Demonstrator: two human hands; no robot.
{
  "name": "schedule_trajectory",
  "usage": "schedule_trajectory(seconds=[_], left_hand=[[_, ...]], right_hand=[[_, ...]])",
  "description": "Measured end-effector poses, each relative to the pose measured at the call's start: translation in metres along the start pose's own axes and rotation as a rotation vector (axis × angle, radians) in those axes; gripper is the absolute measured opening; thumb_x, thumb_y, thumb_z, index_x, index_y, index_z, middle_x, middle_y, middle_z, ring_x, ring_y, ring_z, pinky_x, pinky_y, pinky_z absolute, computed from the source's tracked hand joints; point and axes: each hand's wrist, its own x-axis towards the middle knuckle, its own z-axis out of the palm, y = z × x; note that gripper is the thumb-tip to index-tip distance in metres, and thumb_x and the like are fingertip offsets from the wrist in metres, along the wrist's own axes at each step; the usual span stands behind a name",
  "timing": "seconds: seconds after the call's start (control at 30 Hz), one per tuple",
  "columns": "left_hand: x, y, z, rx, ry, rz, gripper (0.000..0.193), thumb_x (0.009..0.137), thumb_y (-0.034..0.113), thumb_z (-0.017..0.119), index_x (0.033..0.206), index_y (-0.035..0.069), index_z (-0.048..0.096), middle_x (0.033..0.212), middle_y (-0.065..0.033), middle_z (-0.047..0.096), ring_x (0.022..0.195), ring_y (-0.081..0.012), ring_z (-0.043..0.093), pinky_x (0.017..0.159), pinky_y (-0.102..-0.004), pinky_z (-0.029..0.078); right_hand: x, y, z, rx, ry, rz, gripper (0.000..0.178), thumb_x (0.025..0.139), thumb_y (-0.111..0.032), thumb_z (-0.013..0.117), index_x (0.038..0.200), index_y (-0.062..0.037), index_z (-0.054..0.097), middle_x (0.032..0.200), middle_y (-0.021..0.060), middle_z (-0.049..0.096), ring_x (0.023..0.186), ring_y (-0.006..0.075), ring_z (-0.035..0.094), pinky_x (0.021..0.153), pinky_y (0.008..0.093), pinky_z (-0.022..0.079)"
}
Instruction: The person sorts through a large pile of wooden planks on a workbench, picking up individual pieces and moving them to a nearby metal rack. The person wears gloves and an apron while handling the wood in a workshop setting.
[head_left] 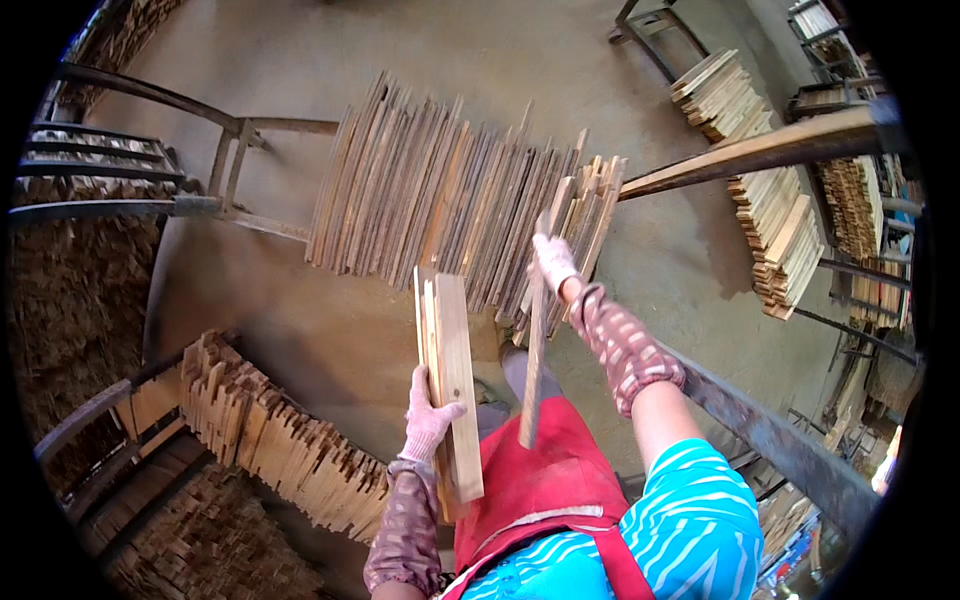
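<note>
My left hand (430,415), in a pale pink knit glove, grips a small bundle of light wooden boards (458,390) held upright against my red apron (550,460). The thumb lies across the front board's face. In my right hand (553,262), gloved the same way, is a single narrow wooden strip (537,350); its lower end hangs in front of the apron. Just beyond both hands lies a wide row of narrow wooden strips (440,190), laid side by side. The right hand is over the row's right end, where a few strips sit loose and slightly askew.
Lower left, a long row of stacked boards (280,440) rests on a rack. A dark metal bar (770,430) runs close by my right arm. A wooden beam (760,150) reaches in from the right, near more board stacks (780,230). A metal frame (235,165) stands at left.
</note>
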Motion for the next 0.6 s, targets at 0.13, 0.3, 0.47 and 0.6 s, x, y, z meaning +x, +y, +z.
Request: schedule_trajectory(seconds=[0.13,0.3,0.47,0.6], left_hand=[[0.060,0.021,0.016,0.328,0.027,-0.008,0.108,0.063,0.022,0.087,0.155,0.010,0.032,0.139,-0.0208,0.051,0.128,-0.0389,0.054,0.110,-0.0453,0.045],[0.132,-0.005,0.030,0.369,0.011,0.121,0.109,0.063,0.024,0.087,0.156,0.011,0.031,0.141,-0.0209,0.047,0.131,-0.0394,0.051,0.111,-0.0453,0.044],[0.156,-0.023,0.046,0.379,0.008,0.116,0.112,0.063,0.021,0.087,0.158,0.010,0.028,0.141,-0.0189,0.046,0.129,-0.0358,0.051,0.110,-0.0427,0.044],[0.154,-0.031,0.050,0.353,-0.019,0.053,0.116,0.063,0.014,0.087,0.160,0.010,0.024,0.147,-0.0184,0.046,0.132,-0.0338,0.051,0.113,-0.0403,0.042]], right_hand=[[0.113,-0.011,-0.001,-0.328,0.265,-0.197,0.051,0.093,-0.037,0.054,0.118,0.0058,0.062,0.113,0.0346,0.067,0.112,0.0521,0.062,0.095,0.0537,0.050],[0.190,-0.032,-0.001,-0.227,0.313,-0.263,0.048,0.096,-0.039,0.055,0.104,0.0070,0.064,0.085,0.0268,0.071,0.084,0.0431,0.072,0.077,0.0496,0.056],[0.214,-0.039,-0.011,-0.750,0.502,-0.339,0.053,0.094,-0.042,0.055,0.126,-0.0006,0.058,0.120,0.0274,0.068,0.111,0.0450,0.066,0.093,0.0523,0.053],[0.203,-0.037,-0.005,-1.094,0.661,-0.532,0.060,0.091,-0.041,0.063,0.141,-0.0117,0.047,0.140,0.0113,0.055,0.128,0.0364,0.055,0.100,0.0530,0.049]])
